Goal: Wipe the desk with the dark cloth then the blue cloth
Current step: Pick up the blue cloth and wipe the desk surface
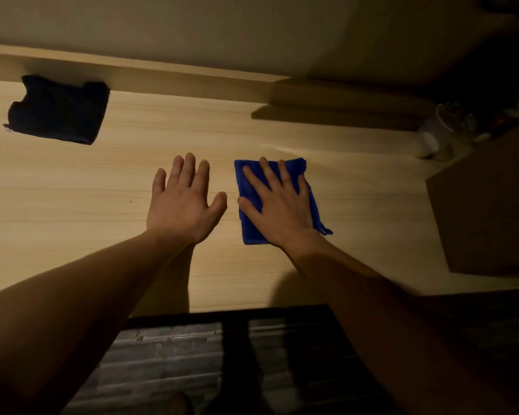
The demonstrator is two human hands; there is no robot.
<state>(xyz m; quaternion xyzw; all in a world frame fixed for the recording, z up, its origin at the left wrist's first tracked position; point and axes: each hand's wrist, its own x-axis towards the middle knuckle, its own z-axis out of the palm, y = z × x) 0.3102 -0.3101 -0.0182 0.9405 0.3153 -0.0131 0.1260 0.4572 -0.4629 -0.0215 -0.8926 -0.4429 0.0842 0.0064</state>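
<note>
The blue cloth (274, 202) is pressed flat under the right hand (277, 211); even pressure should be kept; the left hand (182, 205) is released

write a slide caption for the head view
Right hand flat on blue cloth, left hand bare, dark cloth aside.

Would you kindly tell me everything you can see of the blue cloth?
The blue cloth is a vivid blue, soft-looking fabric, folded into a rough rectangle and lying flat on the light wooden desk. A small tag or loop juts from its near right corner. The right hand rests flat on it, fingers spread, covering its middle. The left hand lies beside it, not touching.
</note>
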